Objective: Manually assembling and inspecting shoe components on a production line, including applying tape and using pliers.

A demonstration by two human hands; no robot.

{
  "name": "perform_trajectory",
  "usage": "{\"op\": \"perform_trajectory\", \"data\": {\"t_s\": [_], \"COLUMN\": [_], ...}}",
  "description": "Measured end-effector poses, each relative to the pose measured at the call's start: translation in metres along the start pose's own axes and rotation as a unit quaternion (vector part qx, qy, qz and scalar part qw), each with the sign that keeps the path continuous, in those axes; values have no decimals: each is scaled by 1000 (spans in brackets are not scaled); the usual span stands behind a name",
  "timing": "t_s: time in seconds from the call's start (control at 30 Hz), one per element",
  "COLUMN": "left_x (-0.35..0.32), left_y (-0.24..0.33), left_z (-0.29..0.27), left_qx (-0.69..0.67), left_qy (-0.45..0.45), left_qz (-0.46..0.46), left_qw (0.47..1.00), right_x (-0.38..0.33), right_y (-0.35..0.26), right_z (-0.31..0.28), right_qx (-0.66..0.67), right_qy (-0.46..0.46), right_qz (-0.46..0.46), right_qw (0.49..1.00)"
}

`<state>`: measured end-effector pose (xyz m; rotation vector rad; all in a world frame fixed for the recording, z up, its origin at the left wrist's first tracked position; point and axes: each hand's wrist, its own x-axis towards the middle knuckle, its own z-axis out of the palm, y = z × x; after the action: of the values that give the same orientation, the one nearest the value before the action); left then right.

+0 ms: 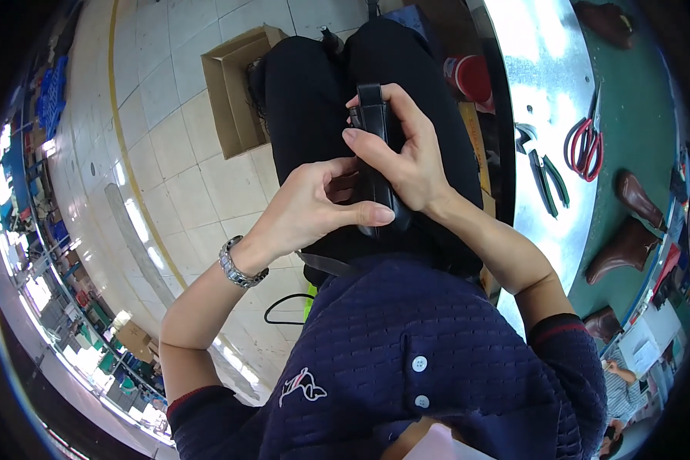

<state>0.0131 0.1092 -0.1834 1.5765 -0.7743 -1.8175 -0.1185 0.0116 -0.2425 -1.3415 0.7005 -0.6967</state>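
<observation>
Your right grip [402,153] is closed around the far part of a black leather-like item [374,119]; your left grip [314,201] holds its near end, thumb laid on top, other fingers partly hidden; the item lies lengthwise over your black trousers [303,92], contact unclear. On the metal tabletop [540,84] to your right lie green-handled pliers [543,182] and, just beside, red-handled scissors [589,126]; an open cardboard box [218,107] stands on the floor [180,153] leftward.

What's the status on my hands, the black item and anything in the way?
Left hand gripping black item at near end; right hand gripping farther up. Held over lap. Pliers and scissors off right, on bench.
</observation>
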Motion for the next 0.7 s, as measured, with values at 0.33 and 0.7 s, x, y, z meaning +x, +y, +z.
{"op": "perform_trajectory", "data": {"t_s": [0.33,0.7], "left_x": [7,0], "left_y": [16,-9], "left_z": [9,64], "left_qx": [162,287], "left_qy": [41,209], "left_qz": [39,152], "left_qw": [985,923], "right_x": [2,13], "right_y": [-3,3], "right_z": [-13,-23], "right_qx": [-24,20], "right_qy": [-24,9], "right_qz": [5,12], "right_qw": [999,1000]}}
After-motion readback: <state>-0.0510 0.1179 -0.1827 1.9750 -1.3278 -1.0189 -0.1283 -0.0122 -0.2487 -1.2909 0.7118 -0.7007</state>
